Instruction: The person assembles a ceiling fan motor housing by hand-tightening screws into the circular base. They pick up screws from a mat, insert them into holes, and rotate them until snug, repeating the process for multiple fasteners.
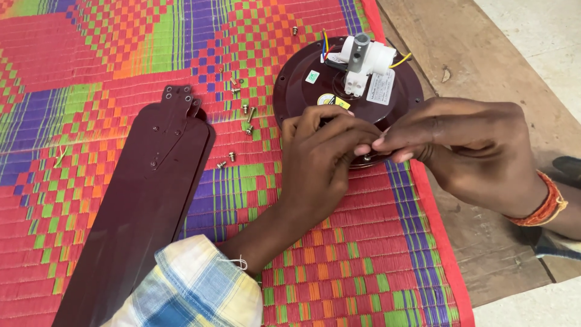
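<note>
Fan motor housing (296,91), round, dark maroon, sits on the woven mat (121,54) near the mat's right edge, toward the far end. White plastic block w/ grey stub shaft (361,57) on top of it, yellow, blue and red wires coming out, a few stickers on the face.

Left hand (318,160) is curled over the near rim of the housing, fingers bent, fingertips touching the right hand's. Right hand (460,142) comes in from the right edge, thumb and forefinger pinched together right at the housing's near rim. Looks like a small metal bit between the fingertips of both hands, but too small and too covered to tell what it is. So: both hands clenched in a pinch, meeting tip to tip at the rim; can't tell which one really has the piece.

Left sleeve (193,290) is checked, blue/yellow/white. Orange thread band (544,206) on the right wrist.

Fan blades (151,188), maroon, stacked, lie left of the hands, running from mid-mat to the near edge, bracket ends w/ holes pointing to the far side.

Loose screws (247,110) scattered on the mat between blades and housing, one more further off near the far edge.

Mat lies on wooden boards (484,66); pale floor beyond, at right.
</note>
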